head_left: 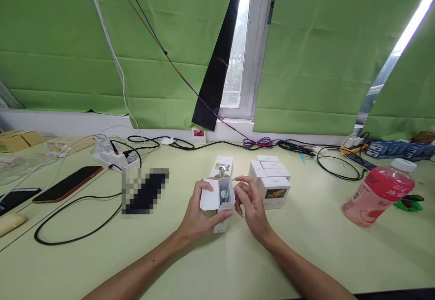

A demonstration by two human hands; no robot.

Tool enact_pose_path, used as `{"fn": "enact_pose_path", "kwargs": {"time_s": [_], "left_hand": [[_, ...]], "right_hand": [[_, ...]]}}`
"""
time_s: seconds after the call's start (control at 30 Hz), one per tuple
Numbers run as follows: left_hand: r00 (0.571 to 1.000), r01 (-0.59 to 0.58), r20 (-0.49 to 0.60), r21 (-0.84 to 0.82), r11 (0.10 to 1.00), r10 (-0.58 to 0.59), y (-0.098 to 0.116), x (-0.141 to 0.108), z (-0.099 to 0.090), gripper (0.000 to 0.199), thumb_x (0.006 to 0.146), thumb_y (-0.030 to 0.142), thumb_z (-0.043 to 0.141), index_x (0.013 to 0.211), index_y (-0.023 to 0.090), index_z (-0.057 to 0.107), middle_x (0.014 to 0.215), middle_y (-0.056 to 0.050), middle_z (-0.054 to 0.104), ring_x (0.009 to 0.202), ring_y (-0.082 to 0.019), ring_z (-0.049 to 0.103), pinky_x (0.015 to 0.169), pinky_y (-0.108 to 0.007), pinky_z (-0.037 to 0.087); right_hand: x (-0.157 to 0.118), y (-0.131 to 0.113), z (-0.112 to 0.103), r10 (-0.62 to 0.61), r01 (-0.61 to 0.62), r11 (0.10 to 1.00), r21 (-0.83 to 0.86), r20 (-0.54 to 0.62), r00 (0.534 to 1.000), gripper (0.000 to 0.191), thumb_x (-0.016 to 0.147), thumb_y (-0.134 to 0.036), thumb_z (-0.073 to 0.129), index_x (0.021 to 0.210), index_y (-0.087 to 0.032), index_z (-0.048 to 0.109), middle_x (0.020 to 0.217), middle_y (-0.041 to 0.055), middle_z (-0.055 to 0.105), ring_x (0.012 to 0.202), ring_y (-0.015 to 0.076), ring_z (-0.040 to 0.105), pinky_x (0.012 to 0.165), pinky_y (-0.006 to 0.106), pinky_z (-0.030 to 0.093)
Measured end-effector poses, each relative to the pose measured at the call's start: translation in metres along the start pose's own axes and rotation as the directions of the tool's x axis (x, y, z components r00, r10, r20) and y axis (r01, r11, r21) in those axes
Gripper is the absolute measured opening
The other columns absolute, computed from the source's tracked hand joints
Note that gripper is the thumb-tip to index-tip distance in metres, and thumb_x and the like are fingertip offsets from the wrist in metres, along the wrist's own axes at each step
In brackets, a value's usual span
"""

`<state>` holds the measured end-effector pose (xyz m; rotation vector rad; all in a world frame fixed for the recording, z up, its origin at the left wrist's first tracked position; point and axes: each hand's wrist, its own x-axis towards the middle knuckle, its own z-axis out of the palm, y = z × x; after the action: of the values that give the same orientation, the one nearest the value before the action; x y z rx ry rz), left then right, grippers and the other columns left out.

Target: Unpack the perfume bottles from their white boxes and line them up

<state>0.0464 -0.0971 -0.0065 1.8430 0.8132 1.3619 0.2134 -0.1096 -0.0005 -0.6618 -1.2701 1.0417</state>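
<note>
My left hand (200, 209) is wrapped round a small white box (210, 196) whose lid flap is folded out to the left. Inside the opened box sits a metallic round-topped item (224, 195). Just to the right, my right hand (250, 205) has its fingers bent beside the box's edge; whether they pinch anything is too small to tell. Behind the held box lies another white box (222, 163), with a second metallic piece (222, 170) showing in front of it. A group of closed white boxes (275, 183), one with a plant picture, stands right of my right hand.
A pink bottle (379, 193) leans at the right. Black cables (299, 148) run along the wall. Phones (68, 184) and a power strip (113, 157) are on the left. Blue packs (397, 150) sit at the back right, near a green item (409, 204).
</note>
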Motion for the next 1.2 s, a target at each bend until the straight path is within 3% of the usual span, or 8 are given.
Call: {"fn": "enact_pose_path", "kwargs": {"time_s": [0.27, 0.5, 0.7, 0.97, 1.2], "left_hand": [[0.990, -0.117, -0.068, 0.054, 0.992, 0.120, 0.002, 0.007, -0.009, 0.021, 0.095, 0.043, 0.051, 0.091, 0.022, 0.048, 0.119, -0.009, 0.053, 0.115, -0.025, 0.053, 0.093, -0.037, 0.044], [0.990, -0.097, -0.093, 0.124, 0.988, 0.109, 0.009, 0.010, -0.010, 0.019, 0.093, 0.034, 0.056, 0.081, 0.021, 0.049, 0.112, -0.008, 0.055, 0.111, -0.023, 0.054, 0.090, -0.034, 0.045], [0.990, -0.125, -0.037, 0.182, 0.975, 0.134, 0.009, 0.010, -0.010, 0.012, 0.092, 0.032, 0.058, 0.095, 0.022, 0.052, 0.116, -0.008, 0.056, 0.112, -0.024, 0.054, 0.093, -0.037, 0.044], [0.993, -0.088, 0.102, 0.209, 0.974, 0.068, 0.009, 0.011, -0.013, 0.039, 0.094, 0.038, 0.053, 0.132, 0.025, 0.053, 0.131, -0.011, 0.053, 0.123, -0.028, 0.050, 0.102, -0.043, 0.041], [0.993, -0.066, 0.105, 0.200, 0.978, 0.045, 0.009, 0.010, -0.013, 0.047, 0.093, 0.043, 0.054, 0.137, 0.025, 0.051, 0.131, -0.010, 0.055, 0.121, -0.029, 0.052, 0.101, -0.043, 0.044]], "right_hand": [[0.000, 0.002, 0.000, -0.021, 0.024, 0.999, -0.044, 0.064, 0.998, 0.020, 0.097, -0.038, 0.052, 0.113, -0.025, 0.053, 0.077, -0.0053, 0.048, 0.049, 0.0043, 0.037, 0.044, 0.019, 0.030], [-0.002, 0.004, -0.001, -0.039, 0.046, 0.995, -0.084, 0.082, 0.996, 0.021, 0.098, -0.037, 0.052, 0.116, -0.026, 0.053, 0.078, -0.0045, 0.048, 0.051, 0.0053, 0.038, 0.046, 0.021, 0.028], [-0.002, 0.004, -0.002, -0.028, 0.037, 0.993, -0.116, 0.072, 0.997, 0.024, 0.096, -0.038, 0.054, 0.117, -0.025, 0.052, 0.079, -0.0036, 0.049, 0.052, 0.0065, 0.040, 0.045, 0.021, 0.028], [-0.003, 0.002, -0.001, -0.014, 0.022, 0.993, -0.115, 0.073, 0.997, 0.027, 0.095, -0.039, 0.055, 0.117, -0.024, 0.050, 0.079, -0.0028, 0.051, 0.053, 0.0070, 0.043, 0.044, 0.020, 0.029], [-0.002, 0.001, -0.001, 0.003, 0.008, 0.992, -0.126, 0.087, 0.996, 0.026, 0.094, -0.039, 0.056, 0.115, -0.024, 0.053, 0.079, -0.0025, 0.049, 0.056, 0.0078, 0.045, 0.046, 0.021, 0.030]]}}
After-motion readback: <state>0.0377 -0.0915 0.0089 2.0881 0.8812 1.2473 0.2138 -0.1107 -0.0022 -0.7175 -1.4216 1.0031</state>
